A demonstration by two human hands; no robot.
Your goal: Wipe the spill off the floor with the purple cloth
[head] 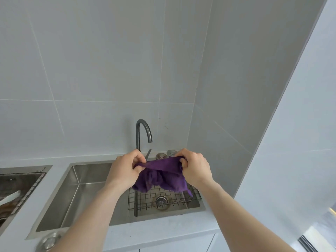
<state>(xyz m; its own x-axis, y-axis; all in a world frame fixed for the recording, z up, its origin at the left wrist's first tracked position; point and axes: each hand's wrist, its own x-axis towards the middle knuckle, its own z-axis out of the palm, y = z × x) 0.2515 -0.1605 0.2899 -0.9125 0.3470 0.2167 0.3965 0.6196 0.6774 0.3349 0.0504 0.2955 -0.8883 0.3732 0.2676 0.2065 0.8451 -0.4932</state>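
Nearest the camera, two bare forearms reach forward over the pale countertop [156, 231], whose front edge carries a round metal cap [48, 241] at the lower left. Beyond the counter edge lies a stainless steel sink [76, 195], and a black wire rack [163, 199] sits in its right part, over the round drain [161, 202]. Both hands are raised above that rack with the purple cloth [161, 177] stretched between them. The left hand [125, 170] has its fingers curled tight around the cloth's left end, and the right hand [194, 167] is closed the same way on the right end, so the top edge runs taut from fist to fist. The remaining fabric hangs down in bunched folds, its lowest corner reaching down in front of the rack's right side; whether it touches the wires cannot be told. At the far left a second basin [21, 180] holds a rack of its own. Behind the hands, two round metal fittings [166, 154] sit on the sink's back ledge beside a dark gooseneck tap [141, 132], which rises against the grey tiled wall [101, 70].
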